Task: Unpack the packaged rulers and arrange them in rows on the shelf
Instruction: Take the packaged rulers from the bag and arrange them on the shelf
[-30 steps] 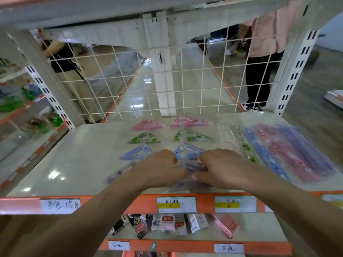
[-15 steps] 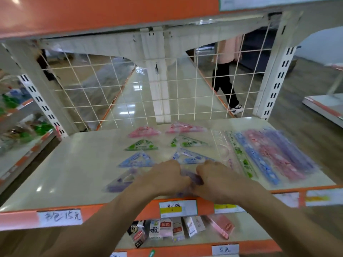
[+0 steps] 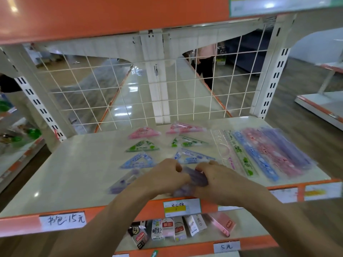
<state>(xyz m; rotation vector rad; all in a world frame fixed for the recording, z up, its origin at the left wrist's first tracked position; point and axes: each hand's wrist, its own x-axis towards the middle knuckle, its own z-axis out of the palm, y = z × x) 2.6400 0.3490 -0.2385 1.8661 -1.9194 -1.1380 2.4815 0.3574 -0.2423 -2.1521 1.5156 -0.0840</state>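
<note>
your left hand [image 3: 165, 178] and right hand [image 3: 220, 179] pinched the purple ruler pack [image 3: 197, 177] just in front of the blue triangle [image 3: 193, 157], probably to tear it open.

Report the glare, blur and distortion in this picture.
Head view: glare spots dot the shelf at its left front; the long rulers at right smear with motion blur; the purple packet gripped by the left hand and right hand is blurred; the wide-angle lens bows the uprights.

Glossy smooth shelf [image 3: 78, 164], clear shiny plastic rulers [image 3: 263, 154], white wire grid [image 3: 185, 97], paper tags [image 3: 62, 220].
</note>
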